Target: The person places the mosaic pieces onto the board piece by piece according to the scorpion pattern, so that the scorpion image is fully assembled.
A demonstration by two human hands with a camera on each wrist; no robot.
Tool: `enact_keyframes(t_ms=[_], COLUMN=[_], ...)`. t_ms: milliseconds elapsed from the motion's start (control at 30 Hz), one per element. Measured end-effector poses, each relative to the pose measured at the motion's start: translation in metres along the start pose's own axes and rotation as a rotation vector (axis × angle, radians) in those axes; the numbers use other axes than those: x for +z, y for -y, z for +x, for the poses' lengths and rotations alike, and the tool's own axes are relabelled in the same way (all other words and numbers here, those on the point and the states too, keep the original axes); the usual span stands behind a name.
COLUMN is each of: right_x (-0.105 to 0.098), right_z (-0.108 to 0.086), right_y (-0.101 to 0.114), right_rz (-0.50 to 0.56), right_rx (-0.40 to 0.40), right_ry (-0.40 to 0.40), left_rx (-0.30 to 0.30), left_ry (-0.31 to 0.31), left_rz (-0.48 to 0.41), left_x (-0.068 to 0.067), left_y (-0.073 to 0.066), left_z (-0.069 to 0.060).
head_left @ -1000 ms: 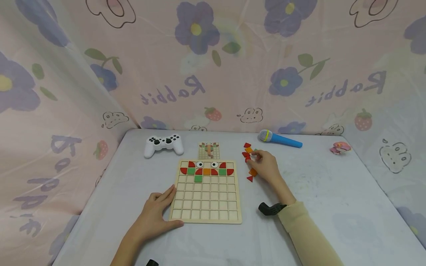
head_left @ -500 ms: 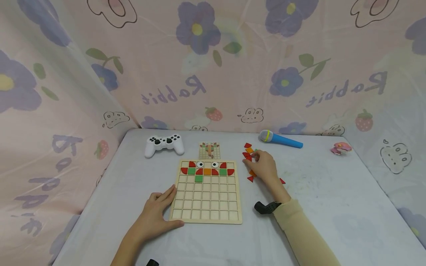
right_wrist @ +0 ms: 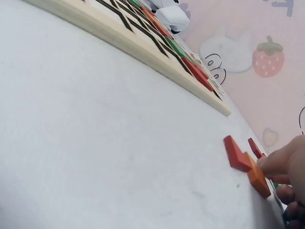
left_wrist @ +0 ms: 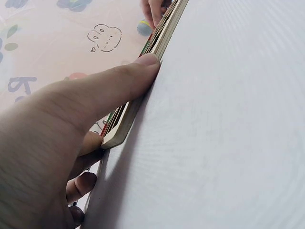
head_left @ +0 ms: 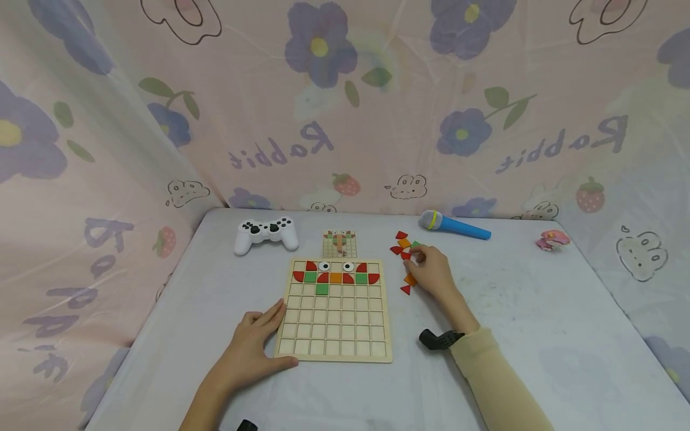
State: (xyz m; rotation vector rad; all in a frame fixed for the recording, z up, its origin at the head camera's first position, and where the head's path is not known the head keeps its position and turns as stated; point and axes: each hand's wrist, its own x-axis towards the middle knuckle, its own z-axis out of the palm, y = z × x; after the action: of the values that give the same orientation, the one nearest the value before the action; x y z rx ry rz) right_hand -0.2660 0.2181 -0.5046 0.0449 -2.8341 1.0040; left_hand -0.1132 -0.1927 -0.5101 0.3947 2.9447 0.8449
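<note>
"Head view: what flanked the board [head_left: 333, 331]?"
"Card [head_left: 339, 245] above, pieces [head_left: 406, 255] right. Board sat lower centre, squarish, eye tiles [head_left: 348, 267] up-frame."
"Fingers?"
"Left hand [head_left: 249, 344] spread along its edges; right hand [head_left: 431, 270] partly blocked pieces, couldn't tell if pinching."

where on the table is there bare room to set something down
The widest bare patch lies right of the right hand, bordered by the microphone and pink toy at the back. Another lies left of the board, between the controller and left hand. Crowded: around the right hand, among loose tiles.
</note>
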Motion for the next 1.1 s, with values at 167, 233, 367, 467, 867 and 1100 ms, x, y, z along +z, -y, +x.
enact_keyframes(t_ms=[167, 233, 367, 467, 867, 1100], right_x=[-0.002, -0.002, -0.002, -0.002, -0.005, -0.004], right_z=[0.0, 0.001, 0.0, -0.001, -0.004, -0.01], right_y=[-0.001, -0.001, -0.002, -0.002, 0.003, 0.012], right_rz=[0.009, 0.004, -0.003, -0.005, 0.027, 0.045], right_rx=[0.016, 0.007, 0.001, -0.002, -0.011, -0.058], right_ry=[0.007, 0.013, 0.016, 0.012, 0.002, 0.009], left_rx=[-0.004, -0.005, -0.006, -0.007, -0.004, -0.006], left_ry=[0.003, 0.005, 0.01, 0.011, 0.007, 0.006], left_rz=[-0.004, -0.003, 0.002, 0.0, -0.001, 0.002], left_x=[0.0, 0.0, 0.0, 0.0, 0.001, 0.0], left_y=[0.0, -0.001, -0.001, -0.001, -0.001, -0.001], left_z=[0.0, 0.0, 0.001, 0.0, 0.0, 0.0])
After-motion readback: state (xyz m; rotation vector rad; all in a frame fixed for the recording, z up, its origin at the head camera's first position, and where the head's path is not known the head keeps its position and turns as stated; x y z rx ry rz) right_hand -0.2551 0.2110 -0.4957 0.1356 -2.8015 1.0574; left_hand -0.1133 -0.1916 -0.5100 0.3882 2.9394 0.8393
